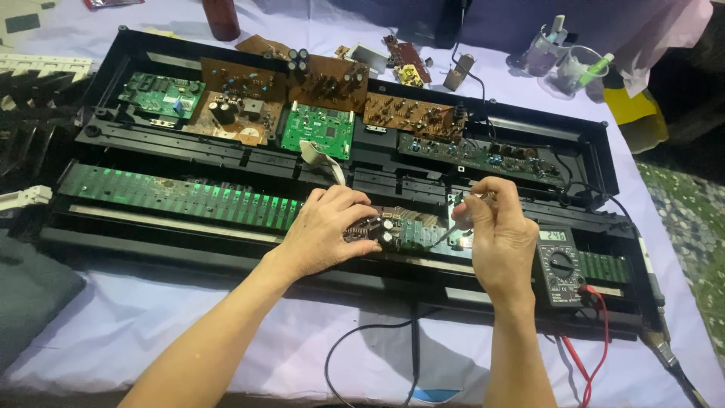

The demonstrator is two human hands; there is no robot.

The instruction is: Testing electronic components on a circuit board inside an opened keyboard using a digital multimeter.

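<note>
A lilac cloth (226, 332) covers the table under an opened black keyboard case (151, 249). Near its middle the left hand (328, 230) closes on a small brown circuit board (377, 229); the right hand (495, 230) pinches a thin metal probe (447, 233) touching it. Light, stiff and fragile, the board seems best held by its edges. A multimeter (560, 264) sits right

A small dark circuit board (375, 229) with round capacitors lies tilted under the left hand's (326, 229) fingertips. A thin metal probe (453, 226) slants down-left from the right hand's (495, 227) pinch, touching the board's right end.
</note>
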